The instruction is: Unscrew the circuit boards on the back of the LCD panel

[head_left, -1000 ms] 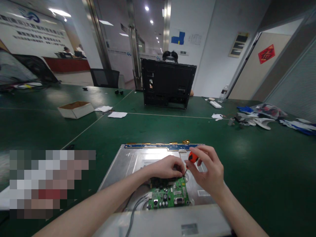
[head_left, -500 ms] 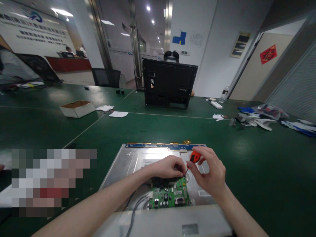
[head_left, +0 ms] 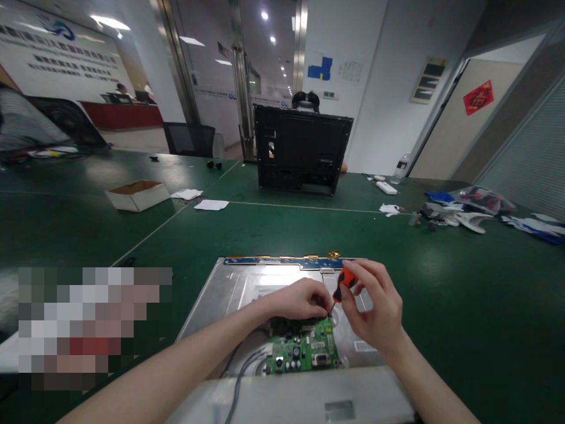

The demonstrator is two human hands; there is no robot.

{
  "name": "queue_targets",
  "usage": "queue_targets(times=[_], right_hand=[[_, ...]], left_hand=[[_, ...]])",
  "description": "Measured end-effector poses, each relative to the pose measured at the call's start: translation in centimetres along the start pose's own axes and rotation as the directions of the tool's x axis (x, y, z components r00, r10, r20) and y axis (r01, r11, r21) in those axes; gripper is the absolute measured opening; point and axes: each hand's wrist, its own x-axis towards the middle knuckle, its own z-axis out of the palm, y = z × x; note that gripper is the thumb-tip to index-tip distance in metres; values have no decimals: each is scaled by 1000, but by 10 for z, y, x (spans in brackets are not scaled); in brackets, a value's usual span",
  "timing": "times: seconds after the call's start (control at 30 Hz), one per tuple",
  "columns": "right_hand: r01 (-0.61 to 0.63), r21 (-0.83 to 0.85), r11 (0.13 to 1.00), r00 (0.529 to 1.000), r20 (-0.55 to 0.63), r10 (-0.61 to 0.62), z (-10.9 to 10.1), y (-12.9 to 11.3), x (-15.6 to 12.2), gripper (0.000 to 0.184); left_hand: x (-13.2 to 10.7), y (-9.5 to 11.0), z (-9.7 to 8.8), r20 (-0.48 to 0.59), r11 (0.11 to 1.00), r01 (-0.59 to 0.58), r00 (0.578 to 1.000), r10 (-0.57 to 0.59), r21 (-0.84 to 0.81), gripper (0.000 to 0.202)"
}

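Observation:
A green circuit board [head_left: 302, 347] lies on the metal back of a display panel [head_left: 212, 309]. My right hand [head_left: 375, 303] grips a short red and black screwdriver [head_left: 345, 281] by its handle, with the shaft slanting down to the board's upper right corner. At that same corner my left hand [head_left: 304, 299] has its fingertips pinched together beside the screwdriver tip. Whatever those fingers hold, if anything, is hidden. Grey cables [head_left: 242, 377] run from the board's left side. Along the panel's far edge sits a narrow blue circuit strip [head_left: 265, 260].
Across the green table [head_left: 247, 229] stands a black monitor casing [head_left: 304, 150], with a person behind it. An open cardboard box [head_left: 138, 196] and papers [head_left: 212, 205] lie left. Bags and gloves [head_left: 481, 200] and a bottle [head_left: 401, 168] are at right. Something pixelated covers the left foreground.
My right hand's fingers have shifted on the screwdriver handle, and more of its black part shows. My left hand stays at the board's corner.

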Motion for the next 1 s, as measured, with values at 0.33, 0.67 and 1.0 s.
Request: queue_targets(times=[0.33,0.67,1.0], right_hand=[[37,23,999,999,-39,-36,0,1,1,34],[11,-7,1000,1000,-29,-11,0,-2,2,37],[-25,30,999,998,-64,26,2,3,-1,31]], left_hand=[[0,-4,1,-7,999,0,1000,-1,-35,16],[0,-3,1,4,1000,0,1000,0,7,13],[0,-3,1,3,999,5,1000,-5,-54,13]])
